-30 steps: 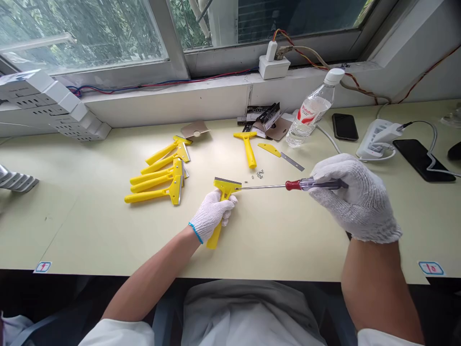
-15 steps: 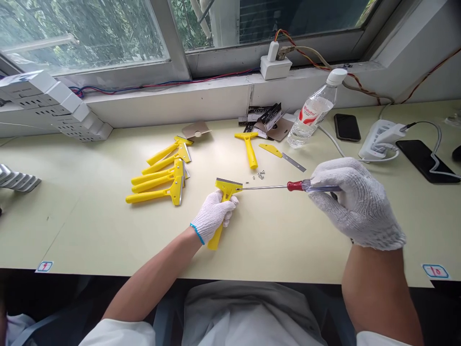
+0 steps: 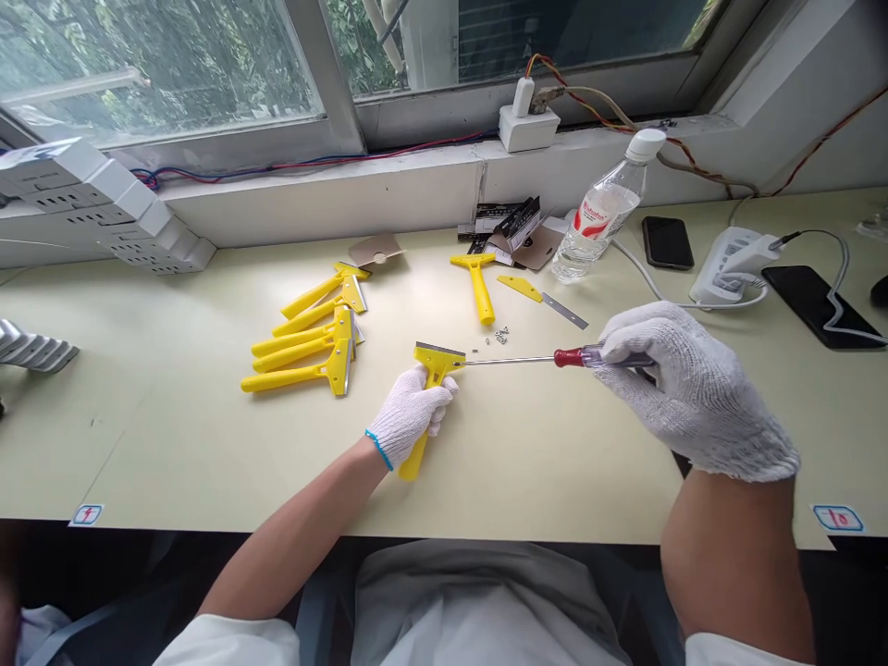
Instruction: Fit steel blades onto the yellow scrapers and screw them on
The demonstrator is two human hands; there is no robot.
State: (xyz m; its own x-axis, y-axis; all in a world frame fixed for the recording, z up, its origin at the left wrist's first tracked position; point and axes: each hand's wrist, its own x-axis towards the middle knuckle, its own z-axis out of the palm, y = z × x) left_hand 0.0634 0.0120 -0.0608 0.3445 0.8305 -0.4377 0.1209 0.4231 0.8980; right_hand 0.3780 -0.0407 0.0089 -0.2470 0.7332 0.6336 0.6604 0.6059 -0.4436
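Note:
My gloved left hand (image 3: 414, 414) is wrapped round the handle of a yellow scraper (image 3: 439, 363), whose head points away from me. In my gloved right hand (image 3: 686, 388) is a screwdriver (image 3: 569, 358) with a red and clear handle, held level. Its tip meets the right side of the scraper's head; the screw there is too small to make out. Just beyond lie several small screws (image 3: 500, 337). Farther back are a yellow scraper handle (image 3: 480, 287), a yellow cover piece (image 3: 520, 288) and a flat metal blade (image 3: 564, 312).
Several yellow scrapers (image 3: 298, 351) lie in a group at left. Behind are opened black boxes (image 3: 510, 225), a cardboard piece (image 3: 376, 250) and a water bottle (image 3: 598, 217). Two phones (image 3: 667, 243) and a white power strip (image 3: 725, 268) sit at right. White boxes (image 3: 111, 203) stand far left.
My right hand has turned slightly at the wrist, its cuff shifting right. The screwdriver tip stays against the scraper's head, and my left hand keeps its hold.

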